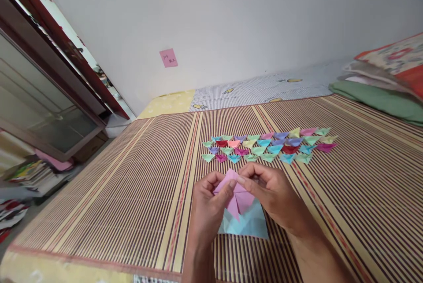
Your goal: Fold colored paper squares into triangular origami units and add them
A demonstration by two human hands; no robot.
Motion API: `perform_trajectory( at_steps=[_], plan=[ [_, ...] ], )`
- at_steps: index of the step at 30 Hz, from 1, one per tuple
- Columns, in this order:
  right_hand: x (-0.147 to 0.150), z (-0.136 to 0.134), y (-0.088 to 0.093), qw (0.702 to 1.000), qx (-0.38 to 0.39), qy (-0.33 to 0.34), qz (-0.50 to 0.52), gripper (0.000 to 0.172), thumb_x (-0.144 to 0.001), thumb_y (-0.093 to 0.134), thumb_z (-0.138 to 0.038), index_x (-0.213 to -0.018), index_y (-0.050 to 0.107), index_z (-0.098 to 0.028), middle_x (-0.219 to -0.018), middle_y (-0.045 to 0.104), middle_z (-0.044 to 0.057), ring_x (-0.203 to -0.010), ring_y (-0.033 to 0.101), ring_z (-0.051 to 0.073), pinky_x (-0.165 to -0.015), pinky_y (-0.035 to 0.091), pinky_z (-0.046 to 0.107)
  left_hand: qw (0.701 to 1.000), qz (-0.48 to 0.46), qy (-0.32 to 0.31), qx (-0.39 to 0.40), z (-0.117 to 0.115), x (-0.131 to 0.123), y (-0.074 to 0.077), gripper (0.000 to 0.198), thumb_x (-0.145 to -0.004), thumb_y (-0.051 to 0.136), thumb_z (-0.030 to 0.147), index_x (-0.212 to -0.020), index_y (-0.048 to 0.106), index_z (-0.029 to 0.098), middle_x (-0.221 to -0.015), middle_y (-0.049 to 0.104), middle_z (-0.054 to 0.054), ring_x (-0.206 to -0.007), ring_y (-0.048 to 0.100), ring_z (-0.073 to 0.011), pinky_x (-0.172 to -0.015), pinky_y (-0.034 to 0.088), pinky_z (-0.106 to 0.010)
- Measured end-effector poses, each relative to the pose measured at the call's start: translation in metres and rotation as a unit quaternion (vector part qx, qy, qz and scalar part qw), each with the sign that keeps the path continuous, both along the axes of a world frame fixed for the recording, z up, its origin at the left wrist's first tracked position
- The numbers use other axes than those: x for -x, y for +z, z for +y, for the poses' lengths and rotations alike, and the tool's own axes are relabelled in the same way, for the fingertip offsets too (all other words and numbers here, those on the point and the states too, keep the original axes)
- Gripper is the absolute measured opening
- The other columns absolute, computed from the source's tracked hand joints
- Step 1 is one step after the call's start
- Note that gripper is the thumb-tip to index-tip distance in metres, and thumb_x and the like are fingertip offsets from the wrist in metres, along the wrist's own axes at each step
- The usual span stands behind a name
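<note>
A pink sheet of origami paper [244, 200], folded into a diamond-like shape with creased flaps, is held up between both hands. My left hand [211, 197] pinches its left side, thumb on top. On the right edge, my right hand [269, 192] grips it with thumb and curled fingers; both thumbs meet near the middle of the paper. Below the pink paper lies a light blue sheet of paper [246, 226] with crease lines, partly covered by it. Just beyond my hands, several small folded paper boats [259, 151] in many colours stand in rows.
A striped bamboo mat [132, 195] covers the bed. Folded bedding [380, 93] is piled at the right, against the white wall [231, 23]. A pink note [168, 57] is stuck on that wall. At the left are a glass-panelled door [42, 93] and stacked books [29, 173].
</note>
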State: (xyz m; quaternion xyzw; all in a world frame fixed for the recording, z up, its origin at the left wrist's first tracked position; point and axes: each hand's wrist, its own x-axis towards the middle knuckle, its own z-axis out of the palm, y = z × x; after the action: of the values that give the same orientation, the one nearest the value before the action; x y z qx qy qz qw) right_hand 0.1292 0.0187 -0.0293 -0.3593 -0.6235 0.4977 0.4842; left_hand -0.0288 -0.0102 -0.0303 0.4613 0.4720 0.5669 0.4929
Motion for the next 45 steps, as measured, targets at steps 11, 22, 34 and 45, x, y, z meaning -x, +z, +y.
perform_trajectory(
  at_steps=[11,22,34,45],
  plan=[
    [0.005,-0.006,0.006,0.996,-0.051,-0.071,-0.033,0.025,-0.09,0.068,-0.029,-0.068,0.059,-0.021,-0.066,0.058,-0.002,-0.063,0.053,0.015,-0.059,0.041,0.028,0.997,-0.077,0.028,-0.012,0.0,-0.004,0.002,0.026,-0.077,0.087,0.028,-0.088,0.066,0.016,-0.066,0.071,0.001,-0.054,0.059,-0.0091,-0.051,0.046,-0.017],
    [0.005,-0.008,0.009,0.993,-0.068,-0.081,-0.048,0.026,-0.091,0.067,-0.028,-0.068,0.058,-0.021,-0.066,0.058,-0.003,-0.063,0.053,0.014,-0.059,0.042,0.027,0.998,-0.064,0.02,-0.006,0.001,-0.003,0.002,0.023,-0.078,0.086,0.028,-0.091,0.072,0.015,-0.068,0.073,-0.001,-0.052,0.059,-0.0082,-0.05,0.046,-0.017],
    [0.005,-0.008,0.01,0.991,-0.077,-0.089,-0.063,0.028,-0.092,0.067,-0.028,-0.068,0.056,-0.021,-0.063,0.056,-0.004,-0.059,0.051,0.013,-0.057,0.041,0.027,0.999,-0.046,0.014,-0.006,0.001,-0.003,0.0,0.02,-0.08,0.084,0.03,-0.086,0.074,0.015,-0.069,0.073,-0.002,-0.054,0.057,-0.0085,-0.051,0.044,-0.017],
    [0.004,-0.008,0.007,0.987,-0.079,-0.1,-0.096,0.028,-0.093,0.068,-0.031,-0.069,0.059,-0.021,-0.064,0.059,-0.003,-0.061,0.055,0.014,-0.059,0.042,0.028,0.999,-0.037,0.008,0.026,0.002,-0.004,-0.002,0.029,-0.076,0.085,0.038,-0.073,0.072,0.013,-0.058,0.06,0.001,-0.049,0.049,-0.0082,-0.049,0.036,-0.02]
  ],
)
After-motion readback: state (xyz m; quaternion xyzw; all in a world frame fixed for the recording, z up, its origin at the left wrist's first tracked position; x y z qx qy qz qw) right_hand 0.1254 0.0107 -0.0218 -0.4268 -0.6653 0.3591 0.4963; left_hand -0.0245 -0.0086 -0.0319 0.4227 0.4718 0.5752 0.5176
